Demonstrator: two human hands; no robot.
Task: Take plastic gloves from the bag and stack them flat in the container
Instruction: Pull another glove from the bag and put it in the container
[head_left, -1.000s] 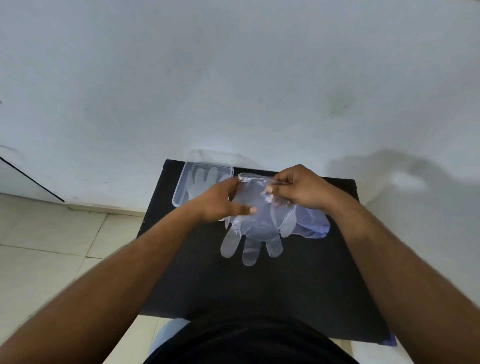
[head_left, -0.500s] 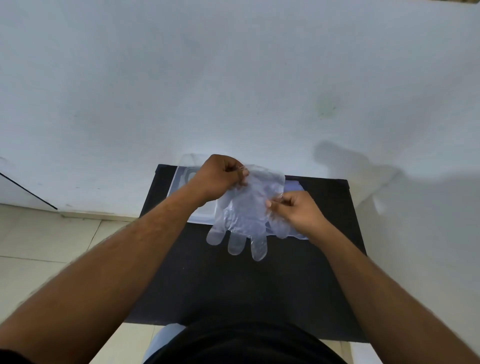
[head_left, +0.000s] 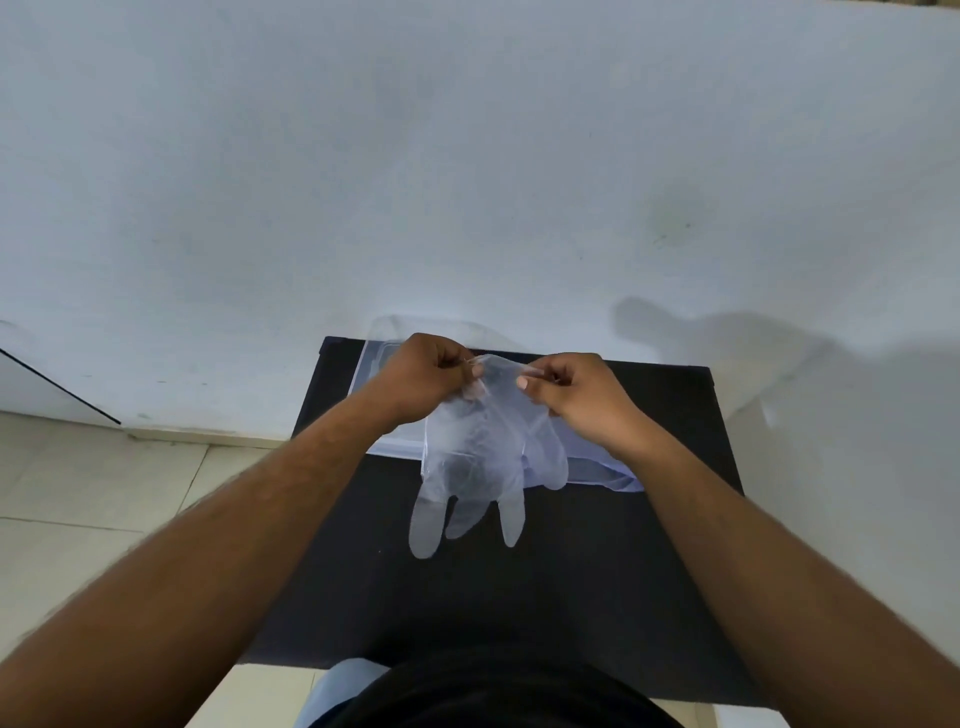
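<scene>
A clear plastic glove (head_left: 475, 467) hangs in the air over the black table (head_left: 519, 597), cuff up and fingers pointing down toward me. My left hand (head_left: 426, 382) pinches the cuff's left corner and my right hand (head_left: 576, 397) pinches its right corner. The clear plastic container (head_left: 371, 364) sits at the table's far left corner, mostly hidden behind my left hand and the glove. The bag of gloves (head_left: 605, 470) lies flat on the table behind the glove, under my right wrist.
A pale wall rises directly behind the table. Tiled floor lies to the left, below the table edge. My dark-clothed torso fills the bottom of the view at the table's near edge.
Both hands moved up to the glove's cuff, one at each corner, and lifted it. The glove now hangs spread between them, shifted left toward the container.
</scene>
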